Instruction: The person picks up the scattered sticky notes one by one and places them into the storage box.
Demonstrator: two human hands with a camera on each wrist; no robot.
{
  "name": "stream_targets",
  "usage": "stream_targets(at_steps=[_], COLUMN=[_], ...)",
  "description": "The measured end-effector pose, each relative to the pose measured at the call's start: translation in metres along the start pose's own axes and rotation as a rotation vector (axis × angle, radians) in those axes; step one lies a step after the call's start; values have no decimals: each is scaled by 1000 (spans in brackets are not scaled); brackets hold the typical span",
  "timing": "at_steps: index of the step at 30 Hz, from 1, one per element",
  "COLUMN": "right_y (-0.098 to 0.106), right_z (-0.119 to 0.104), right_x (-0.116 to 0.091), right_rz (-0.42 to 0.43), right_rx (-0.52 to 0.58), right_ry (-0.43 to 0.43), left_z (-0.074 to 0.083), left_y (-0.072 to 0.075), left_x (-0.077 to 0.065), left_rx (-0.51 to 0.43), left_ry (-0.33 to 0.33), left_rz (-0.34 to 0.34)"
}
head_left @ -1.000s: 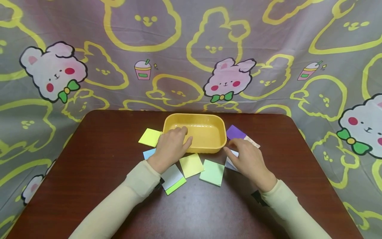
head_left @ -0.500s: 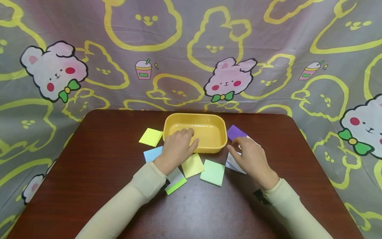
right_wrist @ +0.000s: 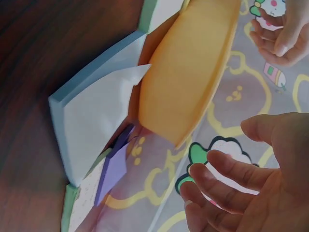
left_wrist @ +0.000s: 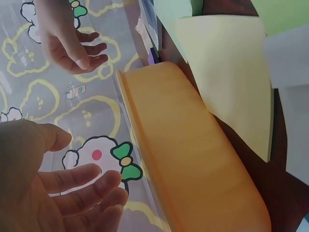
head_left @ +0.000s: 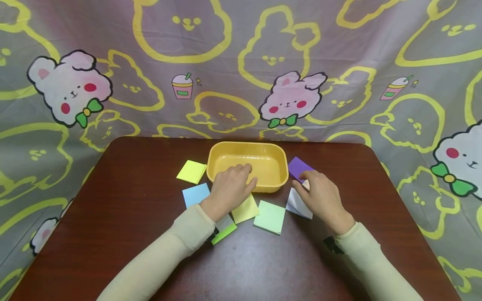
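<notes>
My left hand [head_left: 230,190] hovers over the front rim of a yellow plastic bin [head_left: 269,167], fingers loosely bent and nothing in them. To the right of the bin, my right hand [head_left: 323,197] hangs above a purple sticky note pad [head_left: 299,167] and a pale blue pad [head_left: 298,205]. In the right wrist view its fingers [right_wrist: 231,191] are spread and bare, and the pale blue pad's top sheet [right_wrist: 104,106] lifts at one corner. A pale yellow pad [head_left: 246,210] and a mint green pad [head_left: 269,217] lie before the bin.
Left of the bin lie a bright yellow pad [head_left: 191,172] and a light blue pad [head_left: 195,194]. A grey and green pad [head_left: 225,234] sits partly under my left wrist. Behind the brown table [head_left: 132,188] hangs a printed curtain [head_left: 222,75].
My left hand has drifted right along the bin's front, uncovering the light blue pad. My right hand has shifted slightly right, uncovering more of the pale blue pad.
</notes>
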State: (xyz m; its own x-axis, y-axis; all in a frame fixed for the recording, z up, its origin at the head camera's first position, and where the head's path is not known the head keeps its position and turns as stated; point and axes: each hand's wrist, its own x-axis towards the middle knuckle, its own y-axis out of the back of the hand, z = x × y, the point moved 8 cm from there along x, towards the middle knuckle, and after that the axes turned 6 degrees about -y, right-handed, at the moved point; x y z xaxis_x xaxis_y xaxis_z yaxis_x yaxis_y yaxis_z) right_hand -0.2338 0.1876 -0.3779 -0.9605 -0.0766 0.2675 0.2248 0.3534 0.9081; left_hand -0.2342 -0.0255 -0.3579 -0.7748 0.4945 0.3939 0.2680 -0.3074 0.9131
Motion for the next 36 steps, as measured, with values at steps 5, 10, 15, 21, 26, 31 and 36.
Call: stream_targets(at_steps=[5, 10, 15, 21, 26, 31, 36], right_y=[-5, -10, -15, -18, -22, -24, -25], right_z=[10, 17, 24, 29, 29, 30, 30], right_x=[2, 5, 8, 13, 16, 20, 25], right_rz=[-7, -10, -30, -51, -72, -69, -57], right_rx=[-19, -26, -37, -36, -37, -43, -47], right_ry=[-13, -18, -42, -50, -44, -41, -24], left_z=[4, 8, 11, 17, 21, 24, 28], left_y=[-2, -5, -8, -12, -15, -20, -23], left_x=[0, 0, 2, 6, 8, 9, 10], left_rx=[-5, -6, -9, -23, -30, -43, -60], left_ry=[-9, -25, -31, -48, -54, -57, -59], left_rz=[-1, 0, -9, -23, -49, -83, -97])
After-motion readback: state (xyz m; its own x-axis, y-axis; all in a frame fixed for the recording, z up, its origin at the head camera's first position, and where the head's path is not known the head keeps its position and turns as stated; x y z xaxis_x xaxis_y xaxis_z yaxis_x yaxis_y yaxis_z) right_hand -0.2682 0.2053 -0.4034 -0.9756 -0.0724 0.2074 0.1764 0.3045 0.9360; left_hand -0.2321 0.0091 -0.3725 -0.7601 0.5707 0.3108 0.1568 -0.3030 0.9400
